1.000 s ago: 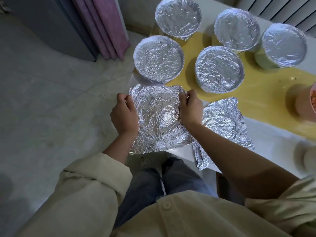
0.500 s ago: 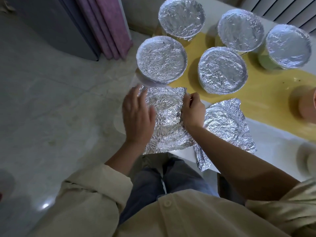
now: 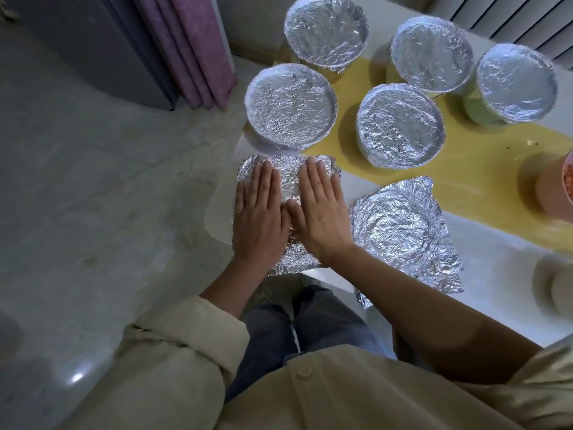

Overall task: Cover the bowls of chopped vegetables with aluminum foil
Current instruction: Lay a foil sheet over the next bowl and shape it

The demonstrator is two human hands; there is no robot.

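A folded, crinkled foil sheet (image 3: 290,181) lies at the near left corner of the table. My left hand (image 3: 259,217) and my right hand (image 3: 321,212) press flat on it side by side, fingers straight. A second foil sheet (image 3: 400,231), dented in a round shape, lies to its right. Several bowls stand behind, each sealed with foil: one at the left (image 3: 290,105), one in the middle (image 3: 400,124), one at the far left (image 3: 325,31), two more at the far right (image 3: 431,54) (image 3: 516,82).
A pink bowl (image 3: 555,187) with orange pieces stands at the right edge on the yellow mat (image 3: 474,169). The white table (image 3: 496,293) ends just left of my hands, over a grey floor (image 3: 93,197). A purple curtain (image 3: 192,48) hangs at the back.
Both hands let go of the sheet's edges. The sheet is folded narrower, and both palms now lie flat on top of it.
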